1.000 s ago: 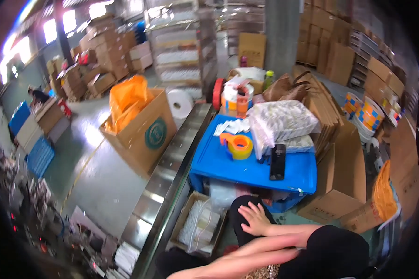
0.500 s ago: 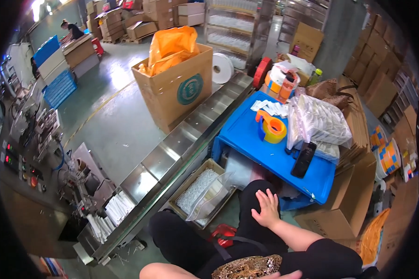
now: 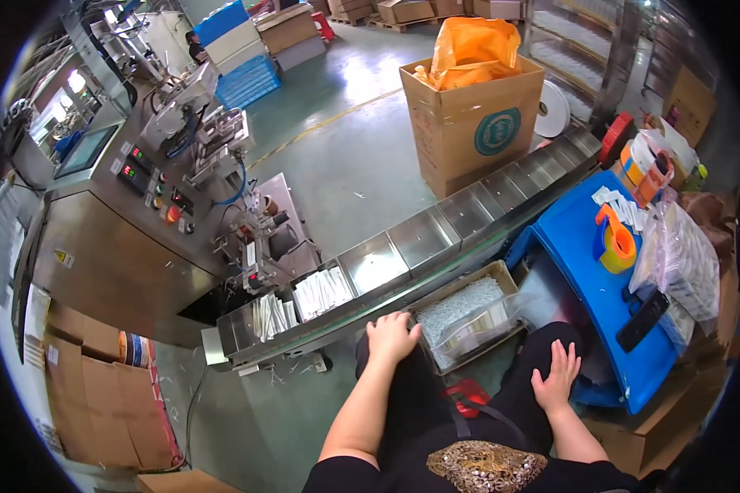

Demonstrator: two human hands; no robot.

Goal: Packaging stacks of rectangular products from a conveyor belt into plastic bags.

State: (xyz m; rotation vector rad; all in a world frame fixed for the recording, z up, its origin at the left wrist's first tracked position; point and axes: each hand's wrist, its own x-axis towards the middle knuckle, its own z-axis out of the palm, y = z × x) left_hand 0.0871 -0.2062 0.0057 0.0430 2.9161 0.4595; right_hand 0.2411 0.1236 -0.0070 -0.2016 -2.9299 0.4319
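- Where the box (image 3: 500,274) of white pieces (image 3: 469,300) sits ahead of the legs (image 3: 407,398), its long axis runs 8 to 2 o'clock.
- Bearing: 2 to 3 o'clock from the nearer left hand (image 3: 392,337); 10 o'clock from the right hand (image 3: 556,378).
- State: both hands palm-down on the legs, digits spread, holding nothing visible.
- Edges: conveyor (image 3: 423,240) at the box's 11 o'clock; blue bench (image 3: 580,259) at the right hand's 1 o'clock.
- Room: floor (image 3: 263,411) at the left hand's 8 o'clock.
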